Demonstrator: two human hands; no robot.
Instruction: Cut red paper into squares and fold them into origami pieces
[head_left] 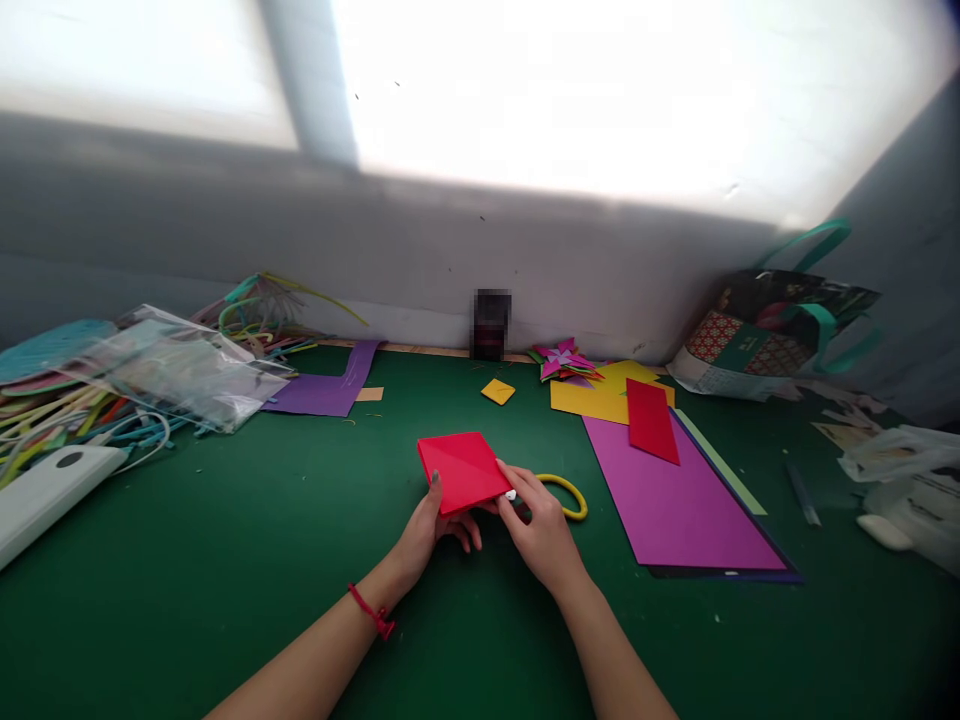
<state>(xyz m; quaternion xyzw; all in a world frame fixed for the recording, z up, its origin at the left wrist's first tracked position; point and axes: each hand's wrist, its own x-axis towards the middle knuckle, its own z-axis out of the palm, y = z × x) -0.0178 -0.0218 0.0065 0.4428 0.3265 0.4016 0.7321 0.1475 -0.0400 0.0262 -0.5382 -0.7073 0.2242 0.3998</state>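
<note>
A red square of paper (pixel 461 468) is held just above the green table top (pixel 225 540), a diagonal crease showing across it. My left hand (pixel 431 525) grips its near left edge with the thumb on top, a red string around that wrist. My right hand (pixel 538 528) pinches the paper's near right corner. Right behind my right hand lie scissors with yellow handles (pixel 568 494), partly hidden by the fingers.
A magenta sheet (pixel 675 500) with a red strip (pixel 651 420) lies to the right, yellow paper (pixel 592 398) and a folded pinwheel (pixel 564 360) behind it. A patterned bag (pixel 765 335) stands far right. At left lie a clear plastic bag (pixel 180 365), coloured sticks and a purple sheet (pixel 330 385).
</note>
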